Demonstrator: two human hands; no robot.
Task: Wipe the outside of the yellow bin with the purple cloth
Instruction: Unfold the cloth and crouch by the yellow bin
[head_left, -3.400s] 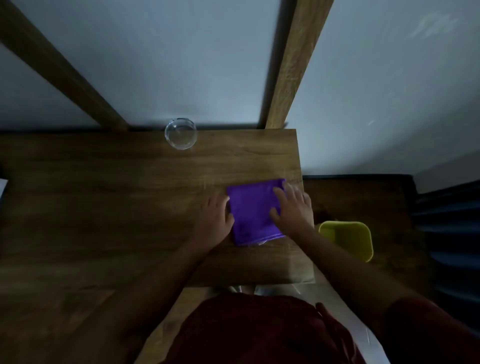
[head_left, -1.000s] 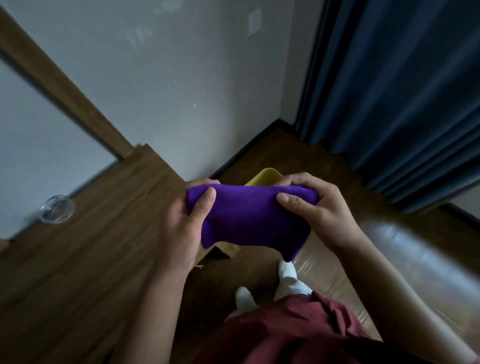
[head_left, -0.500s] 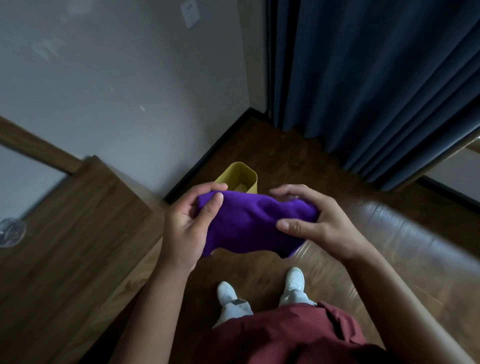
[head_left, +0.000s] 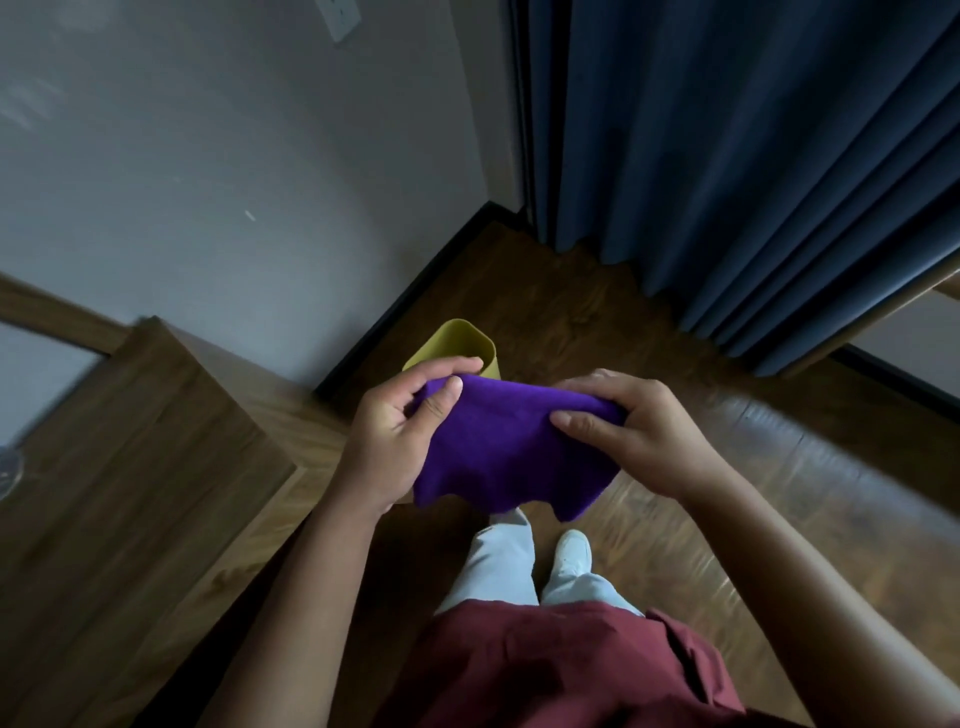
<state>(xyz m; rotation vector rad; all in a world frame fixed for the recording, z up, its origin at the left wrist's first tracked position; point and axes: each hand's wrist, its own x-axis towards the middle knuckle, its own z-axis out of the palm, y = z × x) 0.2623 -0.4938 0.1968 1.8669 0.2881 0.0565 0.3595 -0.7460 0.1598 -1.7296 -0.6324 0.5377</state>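
The purple cloth (head_left: 506, 449) hangs in the air at the middle of the view, stretched between both hands. My left hand (head_left: 387, 441) pinches its left top corner and my right hand (head_left: 639, 431) grips its right top edge. The yellow bin (head_left: 457, 343) stands on the wooden floor just beyond the cloth, close to the wall. Only its open top and upper wall show; the cloth and my left hand hide its lower part. Neither hand touches the bin.
A wooden table (head_left: 119, 467) fills the left, with a glass (head_left: 8, 470) at the far left edge. A grey wall with black skirting (head_left: 415, 288) runs behind the bin. Dark blue curtains (head_left: 753, 156) hang at the right. My feet (head_left: 571, 551) stand on the floor below the cloth.
The cloth was lifted off the table and carried to the right. My view has turned from the table to the floor corner, and the bin now shows above the cloth.
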